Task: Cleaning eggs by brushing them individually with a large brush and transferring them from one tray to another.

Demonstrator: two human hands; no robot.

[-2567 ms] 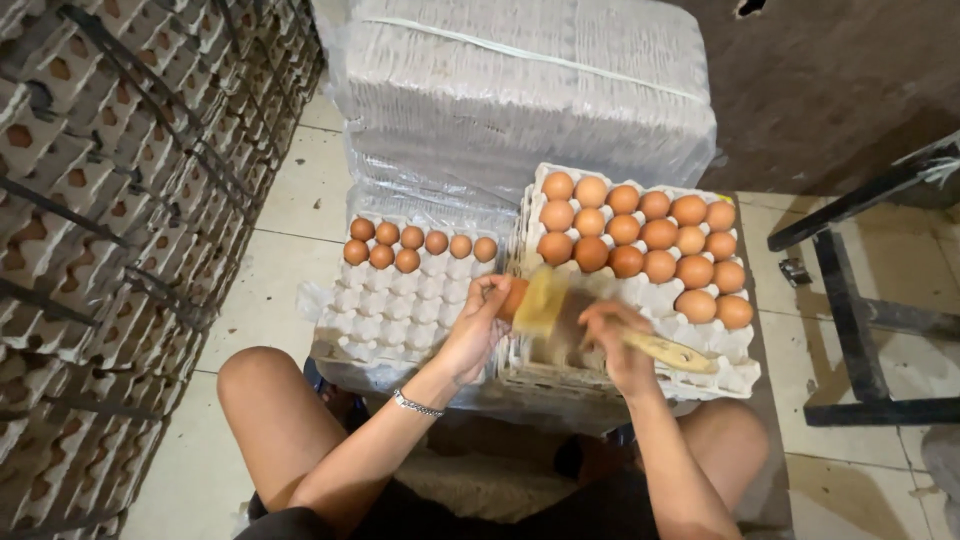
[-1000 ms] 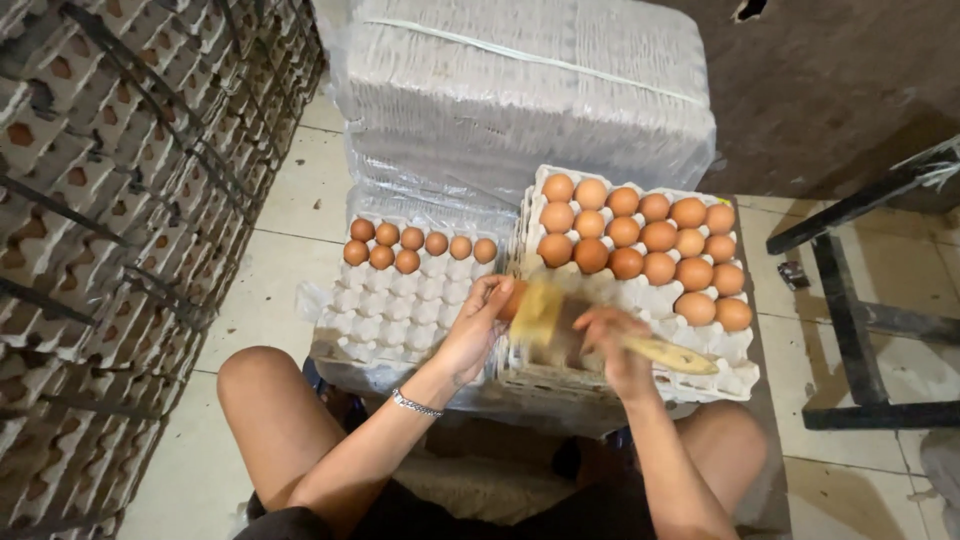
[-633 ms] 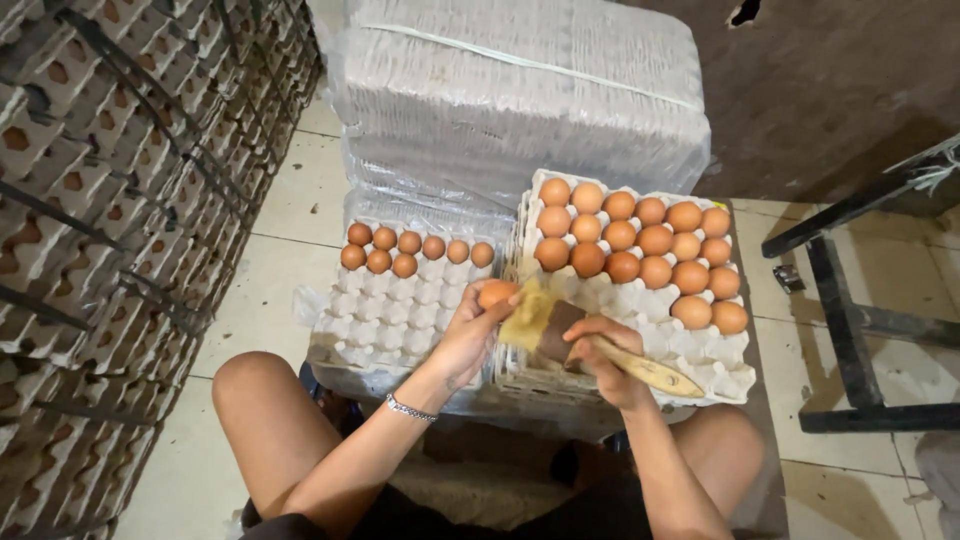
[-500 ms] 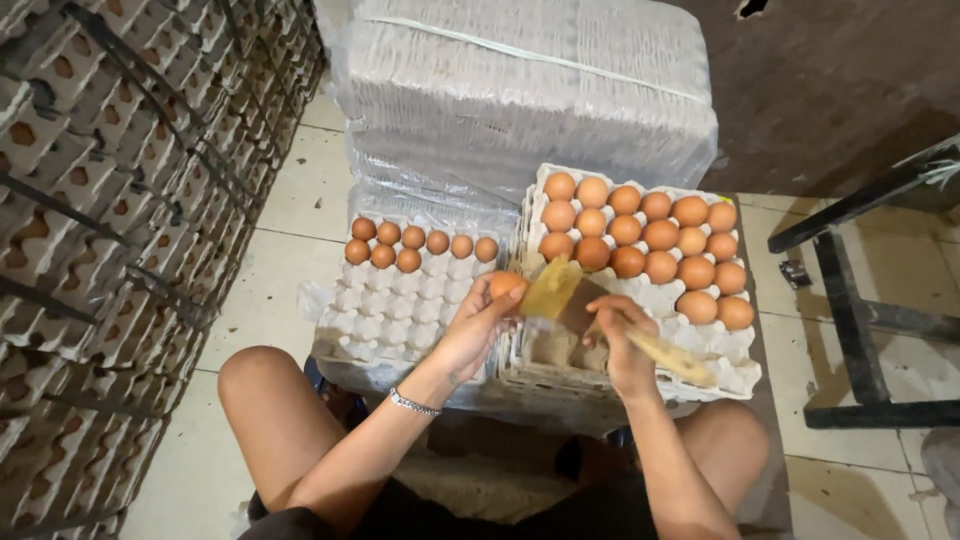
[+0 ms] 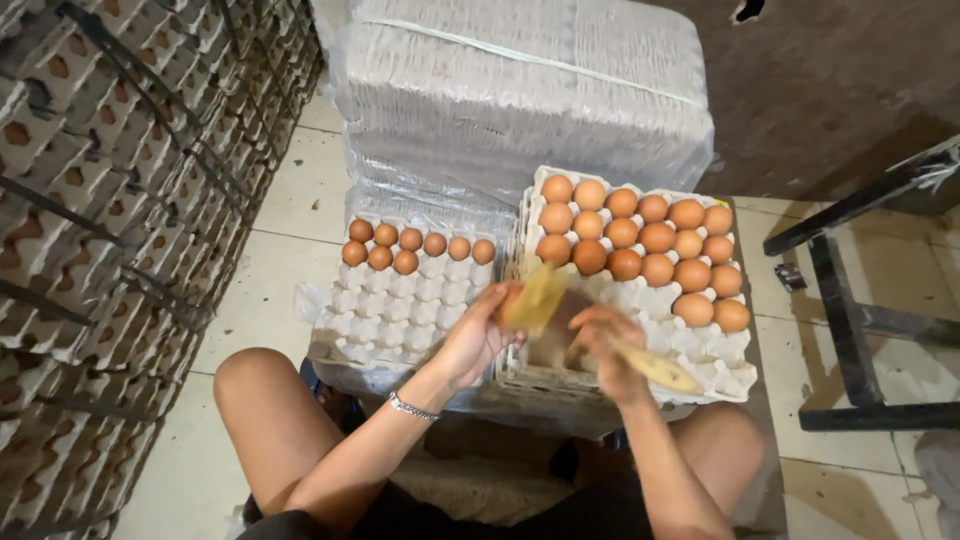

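While the person's left hand (image 5: 478, 335) closes around a blurred brown egg (image 5: 510, 296) between the two egg trays, the right hand (image 5: 600, 340), just beside it, grips a yellow cloth (image 5: 640, 362) stretching from the egg toward the right tray (image 5: 720, 350).

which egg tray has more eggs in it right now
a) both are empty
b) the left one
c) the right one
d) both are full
c: the right tray holds several rows of brown eggs across its far half, while the left tray has only a single far row plus a few more, the rest of its cups bare.
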